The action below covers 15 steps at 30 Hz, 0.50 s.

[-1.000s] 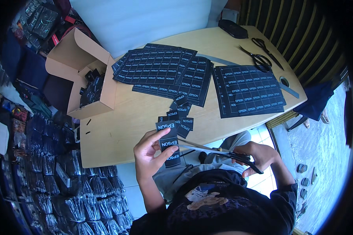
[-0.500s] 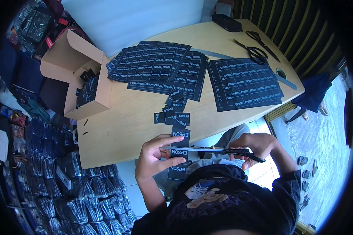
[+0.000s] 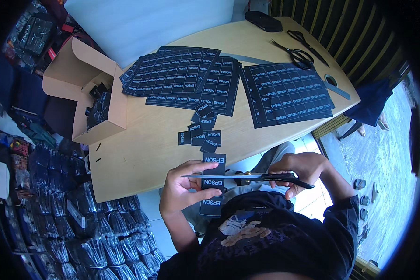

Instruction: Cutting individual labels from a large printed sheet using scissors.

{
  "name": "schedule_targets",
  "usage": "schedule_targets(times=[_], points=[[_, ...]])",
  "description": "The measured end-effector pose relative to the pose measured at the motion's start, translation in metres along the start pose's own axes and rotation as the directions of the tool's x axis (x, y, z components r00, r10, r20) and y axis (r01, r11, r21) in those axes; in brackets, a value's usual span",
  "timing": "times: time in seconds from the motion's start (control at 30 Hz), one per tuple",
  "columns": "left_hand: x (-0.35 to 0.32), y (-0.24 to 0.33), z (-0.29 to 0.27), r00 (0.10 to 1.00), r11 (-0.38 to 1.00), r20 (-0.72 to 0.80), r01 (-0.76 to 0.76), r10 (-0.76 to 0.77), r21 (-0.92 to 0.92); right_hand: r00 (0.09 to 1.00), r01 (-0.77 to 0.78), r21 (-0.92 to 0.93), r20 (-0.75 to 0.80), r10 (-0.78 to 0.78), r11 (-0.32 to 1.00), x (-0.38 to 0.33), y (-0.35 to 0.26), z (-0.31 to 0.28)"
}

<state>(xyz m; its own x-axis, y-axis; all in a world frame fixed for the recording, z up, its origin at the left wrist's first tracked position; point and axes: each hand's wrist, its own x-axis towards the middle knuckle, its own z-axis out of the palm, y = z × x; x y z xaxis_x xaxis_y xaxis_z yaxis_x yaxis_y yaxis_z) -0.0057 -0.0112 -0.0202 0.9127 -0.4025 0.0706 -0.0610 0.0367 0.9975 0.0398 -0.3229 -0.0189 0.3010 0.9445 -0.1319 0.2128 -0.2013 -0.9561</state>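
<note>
My left hand pinches a narrow black strip of labels held upright in front of my chest. My right hand grips black-handled scissors, whose long blades lie closed across the strip, between its top label and the middle one. Just beyond, on the wooden table, lies a small heap of cut black labels. Farther back are uncut black label sheets, one stack at the centre and one sheet at the right.
An open cardboard box with cut labels inside stands at the table's left end. A second pair of scissors, a dark case and a ruler lie at the far right. Bagged dark goods cover the floor at left.
My left hand lowered the strip toward my chest. The scissors swung from a slanted hold to level, and their blades now cross the strip.
</note>
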Motion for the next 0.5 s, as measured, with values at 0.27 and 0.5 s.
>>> schedule_targets(times=[0.27,0.5], points=[[0.0015,0.0029,0.0012,1.0,1.0,-0.024,0.016,-0.015,0.02,0.999,0.052,0.023,-0.014,-0.052,0.998,0.0016,-0.0014,-0.0004],[0.0021,-0.0001,-0.0013,0.999,0.997,0.011,-0.043,0.042,0.068,0.998,0.052,0.005,-0.021,-0.052,0.999,0.0001,0.0015,0.0]])
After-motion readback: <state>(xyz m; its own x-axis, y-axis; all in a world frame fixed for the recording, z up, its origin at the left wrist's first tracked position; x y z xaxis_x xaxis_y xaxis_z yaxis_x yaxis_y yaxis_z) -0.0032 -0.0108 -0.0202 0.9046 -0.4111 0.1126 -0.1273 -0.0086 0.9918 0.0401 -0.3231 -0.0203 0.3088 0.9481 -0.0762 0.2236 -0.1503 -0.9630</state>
